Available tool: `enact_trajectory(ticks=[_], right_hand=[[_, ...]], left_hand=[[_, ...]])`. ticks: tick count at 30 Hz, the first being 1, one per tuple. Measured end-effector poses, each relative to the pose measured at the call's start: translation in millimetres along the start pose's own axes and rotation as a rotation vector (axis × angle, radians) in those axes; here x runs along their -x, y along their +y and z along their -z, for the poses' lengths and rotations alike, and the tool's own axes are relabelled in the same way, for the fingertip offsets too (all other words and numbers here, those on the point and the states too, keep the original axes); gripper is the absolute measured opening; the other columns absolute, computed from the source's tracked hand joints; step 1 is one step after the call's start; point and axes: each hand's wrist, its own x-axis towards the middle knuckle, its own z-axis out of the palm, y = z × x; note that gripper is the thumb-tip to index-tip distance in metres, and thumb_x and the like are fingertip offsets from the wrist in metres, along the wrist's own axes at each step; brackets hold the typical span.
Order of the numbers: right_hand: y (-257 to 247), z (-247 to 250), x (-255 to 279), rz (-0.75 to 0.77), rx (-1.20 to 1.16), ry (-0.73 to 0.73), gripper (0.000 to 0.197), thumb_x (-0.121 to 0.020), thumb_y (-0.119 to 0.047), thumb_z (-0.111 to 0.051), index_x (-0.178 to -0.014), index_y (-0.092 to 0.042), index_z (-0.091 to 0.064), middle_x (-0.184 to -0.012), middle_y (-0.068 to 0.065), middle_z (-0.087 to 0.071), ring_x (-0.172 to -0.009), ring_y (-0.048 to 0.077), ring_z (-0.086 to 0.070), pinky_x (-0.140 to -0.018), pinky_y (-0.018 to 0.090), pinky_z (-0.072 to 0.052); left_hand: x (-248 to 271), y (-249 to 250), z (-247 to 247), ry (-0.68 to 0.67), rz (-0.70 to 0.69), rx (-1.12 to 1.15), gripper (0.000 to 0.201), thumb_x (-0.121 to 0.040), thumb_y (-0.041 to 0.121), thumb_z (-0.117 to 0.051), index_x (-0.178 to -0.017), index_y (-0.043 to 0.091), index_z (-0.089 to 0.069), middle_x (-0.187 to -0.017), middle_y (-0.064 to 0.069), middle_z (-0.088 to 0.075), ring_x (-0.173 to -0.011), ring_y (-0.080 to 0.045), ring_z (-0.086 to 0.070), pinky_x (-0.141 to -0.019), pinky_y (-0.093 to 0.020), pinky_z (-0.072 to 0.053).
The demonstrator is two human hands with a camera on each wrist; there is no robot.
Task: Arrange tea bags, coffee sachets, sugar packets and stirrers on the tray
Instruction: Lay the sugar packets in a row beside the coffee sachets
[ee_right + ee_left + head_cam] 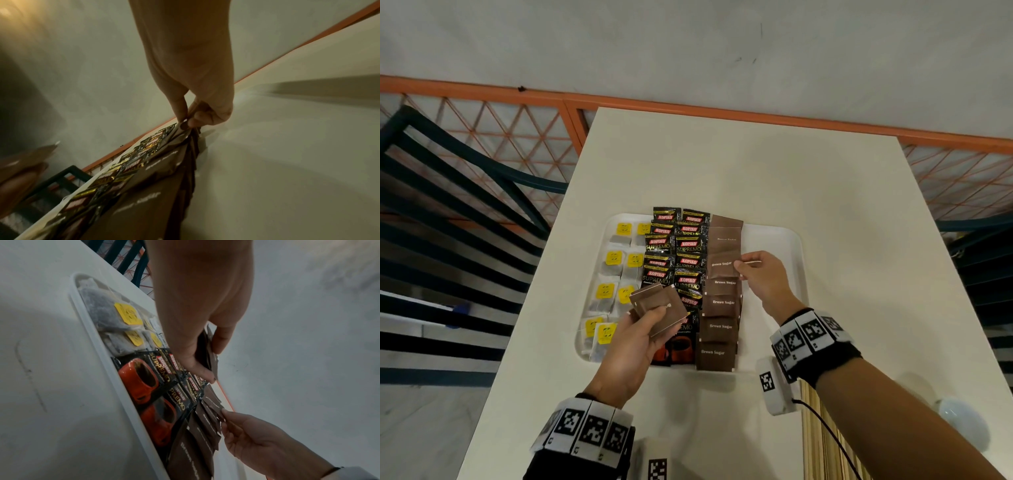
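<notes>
White tray (774, 236) holds tea bags (613, 274) at nine o'clock, coffee sachets (678, 253) centre, sugar packets (722, 308) beside; right hand (763, 277) pinches one, left hand (633, 342) grips spare packets (659, 308). Only the head view shows stirrers (813, 442).

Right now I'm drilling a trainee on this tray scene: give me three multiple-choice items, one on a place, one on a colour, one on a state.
1. Where do the tea bags lie on the tray?
A. left side
B. right side
C. middle

2. What colour are the tea bag tags?
A. red
B. yellow
C. green

3. What is the left hand doing?
A. lying flat on the table
B. hanging free
C. holding brown packets

Key:
1 A, since they lie left of the coffee sachets, by the tray's left rim.
2 B, since each bag shows a yellow square.
3 C, since its fingers curl round a small stack above the tray, while the right hand pinches a sugar packet in the row.
</notes>
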Motion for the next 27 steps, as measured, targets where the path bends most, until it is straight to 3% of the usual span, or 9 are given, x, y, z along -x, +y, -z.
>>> enact_trajectory(ticks=[4, 7, 11, 15, 17, 19, 22, 25, 27], right_hand=[[-2.3, -0.5, 8.3, 0.096, 0.159, 0.073, 0.018, -0.083, -0.019, -0.065, -0.098, -0.011, -0.058, -0.071, -0.007, -0.053, -0.066, 0.006, -0.05, -0.059, 0.015, -0.037], [-12.9, -2.1, 25.0, 0.215, 0.251, 0.028, 0.018, -0.088, -0.024, -0.06, -0.1, -0.012, -0.059, -0.075, -0.007, -0.053, -0.067, 0.002, -0.048, -0.059, 0.012, -0.034], [-27.7, -3.6, 60.3, 0.302, 0.23, -0.343, 0.023, -0.091, -0.039, -0.052, -0.099, -0.019, -0.061, -0.085, -0.009, -0.06, -0.075, -0.001, -0.052, -0.065, 0.013, -0.039], [-26.8, -4.3, 76.7, 0.273, 0.088, -0.585, 0.007, -0.085, -0.017, -0.064, -0.089, -0.022, -0.061, -0.081, -0.011, -0.064, -0.07, -0.003, -0.058, -0.063, 0.01, -0.045], [-24.0, -4.4, 76.5, 0.287, 0.063, -0.543, 0.008, -0.084, -0.012, -0.064, -0.088, -0.018, -0.061, -0.084, -0.003, -0.066, -0.073, 0.007, -0.06, -0.067, 0.018, -0.05], [-21.7, -3.9, 74.9, 0.329, 0.044, -0.476, 0.012, -0.083, -0.014, -0.066, -0.083, -0.025, -0.061, -0.092, 0.004, -0.066, -0.08, 0.014, -0.062, -0.076, 0.027, -0.053], [-17.1, -1.3, 71.8, 0.46, 0.096, -0.366, 0.021, -0.08, -0.012, -0.069, -0.078, -0.032, -0.062, -0.087, -0.004, -0.055, -0.078, 0.006, -0.055, -0.073, 0.015, -0.046], [-14.1, -0.3, 71.4, 0.602, 0.12, -0.326, 0.021, -0.08, 0.002, -0.063, -0.081, -0.018, -0.069, -0.084, -0.013, -0.051, -0.078, 0.001, -0.054, -0.071, 0.009, -0.043], [-9.3, -1.1, 71.4, 0.628, 0.123, -0.343, 0.023, -0.081, 0.003, -0.061, -0.083, -0.019, -0.069, -0.089, -0.014, -0.055, -0.084, 0.006, -0.059, -0.076, 0.015, -0.049]], left_hand=[[0.7, -1.1, -1.1, -0.022, -0.032, -0.066, 0.023, -0.091, 0.0, -0.05, -0.104, 0.015, -0.061, -0.09, 0.0, -0.074, -0.084, -0.012, -0.071, -0.073, -0.023, -0.058], [-0.4, -0.7, -2.4, -0.035, -0.048, -0.102, 0.028, -0.088, 0.001, -0.054, -0.112, 0.014, -0.06, -0.097, -0.001, -0.073, -0.091, -0.016, -0.069, -0.07, -0.021, -0.057], [-3.9, -1.4, -3.4, -0.023, -0.068, -0.124, 0.04, -0.085, 0.0, -0.057, -0.123, 0.009, -0.055, -0.109, -0.008, -0.069, -0.091, -0.014, -0.07, -0.069, -0.02, -0.055], [-5.7, -1.8, -3.6, -0.028, -0.088, -0.135, 0.039, -0.084, 0.004, -0.06, -0.122, 0.007, -0.057, -0.112, -0.013, -0.068, -0.101, -0.022, -0.067, -0.079, -0.024, -0.056], [-5.4, -2.7, -3.6, -0.004, -0.092, -0.109, 0.032, -0.083, 0.012, -0.061, -0.115, 0.009, -0.061, -0.102, -0.008, -0.072, -0.089, -0.017, -0.07, -0.071, -0.021, -0.056], [-3.8, -3.3, -4.3, 0.012, -0.072, -0.085, 0.032, -0.079, 0.029, -0.06, -0.106, 0.012, -0.064, -0.097, -0.008, -0.071, -0.082, -0.017, -0.071, -0.067, -0.021, -0.056], [-3.1, -0.8, -4.4, 0.017, -0.028, -0.041, 0.039, -0.081, 0.046, -0.051, -0.103, 0.015, -0.062, -0.09, -0.007, -0.071, -0.083, -0.02, -0.068, -0.064, -0.022, -0.056], [-3.7, 2.1, -6.1, -0.007, -0.01, -0.013, 0.016, -0.089, 0.026, -0.055, -0.097, 0.014, -0.062, -0.084, -0.002, -0.071, -0.077, -0.013, -0.069, -0.063, -0.023, -0.057], [-1.9, 3.4, -9.8, -0.029, -0.034, -0.018, 0.009, -0.087, 0.004, -0.056, -0.089, 0.011, -0.062, -0.075, 0.0, -0.072, -0.07, -0.009, -0.07, -0.056, -0.019, -0.055]])
